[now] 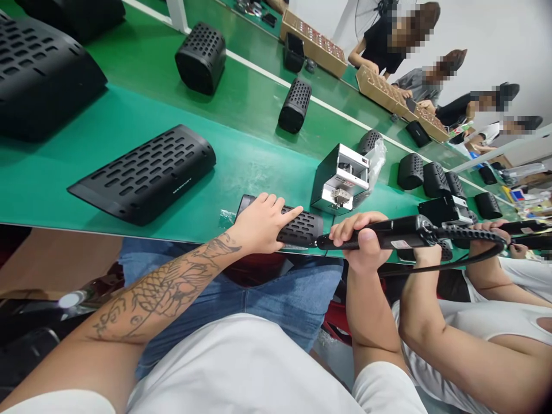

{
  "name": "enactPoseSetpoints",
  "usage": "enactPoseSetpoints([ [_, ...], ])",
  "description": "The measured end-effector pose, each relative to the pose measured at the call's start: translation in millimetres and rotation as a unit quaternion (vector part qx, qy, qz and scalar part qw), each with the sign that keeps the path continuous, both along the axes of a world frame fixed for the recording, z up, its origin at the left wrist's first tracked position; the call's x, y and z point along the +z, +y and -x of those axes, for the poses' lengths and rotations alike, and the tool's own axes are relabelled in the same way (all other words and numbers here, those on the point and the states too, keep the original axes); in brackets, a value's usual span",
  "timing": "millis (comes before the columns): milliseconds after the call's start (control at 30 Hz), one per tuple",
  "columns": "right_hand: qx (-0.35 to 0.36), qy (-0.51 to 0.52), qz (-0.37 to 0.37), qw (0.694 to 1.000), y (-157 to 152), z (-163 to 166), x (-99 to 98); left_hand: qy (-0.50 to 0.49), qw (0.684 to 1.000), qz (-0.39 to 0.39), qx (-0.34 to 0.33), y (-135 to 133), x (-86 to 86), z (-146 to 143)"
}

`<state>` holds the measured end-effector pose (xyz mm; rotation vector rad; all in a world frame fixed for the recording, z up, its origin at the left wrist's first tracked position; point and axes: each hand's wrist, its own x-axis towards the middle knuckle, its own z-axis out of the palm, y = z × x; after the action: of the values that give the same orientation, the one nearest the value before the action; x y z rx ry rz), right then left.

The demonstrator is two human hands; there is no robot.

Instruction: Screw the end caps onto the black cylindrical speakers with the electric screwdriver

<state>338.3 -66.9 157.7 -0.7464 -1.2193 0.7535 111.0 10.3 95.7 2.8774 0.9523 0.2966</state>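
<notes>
A black perforated housing [305, 227] lies on its side near the front edge of the green bench. My left hand [263, 223] is laid over its left half, thumb on the near side and the fingers across the top, index finger stretched out. In my right hand [365, 244] is a black electric screwdriver [401, 230], held level, its tip touching the right end of the housing. A cable trails from its back end to the right. Just behind stands a silver and black screw feeder [340, 181].
A larger-looking black housing [150, 175] marked MERCURY lies to the left. More housings, such as one [202, 57], stand along the green bench [250, 155]. Close on my right a co-worker's arm [425, 305] is raised. Cardboard trays [388, 98] and other people are across the bench.
</notes>
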Motion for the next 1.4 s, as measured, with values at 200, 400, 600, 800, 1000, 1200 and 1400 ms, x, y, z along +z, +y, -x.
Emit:
enactPoseSetpoints([
  [200,0.01,-0.029,0.034,0.999,-1,2,0.0,0.028,1.0,0.003,0.005,-1,5.8,-1],
  [400,0.076,-0.024,0.025,0.996,3,2,-0.7,0.053,0.999,0.009,0.004,-2,8.7,-2],
  [600,0.104,-0.016,0.026,0.994,-3,1,-5.0,0.064,0.998,0.01,0.012,-4,11.3,-1],
  [800,0.01,-0.017,-0.012,1.0,12,-29,10.3,0.053,0.997,0.014,0.047,-14,10.5,-6],
  [1000,-0.271,-0.011,-0.106,0.957,93,-74,10.5,0.029,0.998,0.022,0.058,-23,7.4,-4],
  [1200,-0.275,-0.032,-0.045,0.96,122,-88,-16.6,-0.089,0.995,0.039,0.018,-4,-11.0,52],
  [1400,-0.265,-0.034,-0.033,0.963,91,-72,-0.3,-0.26,0.957,0.123,0.021,4,-60.5,102],
])
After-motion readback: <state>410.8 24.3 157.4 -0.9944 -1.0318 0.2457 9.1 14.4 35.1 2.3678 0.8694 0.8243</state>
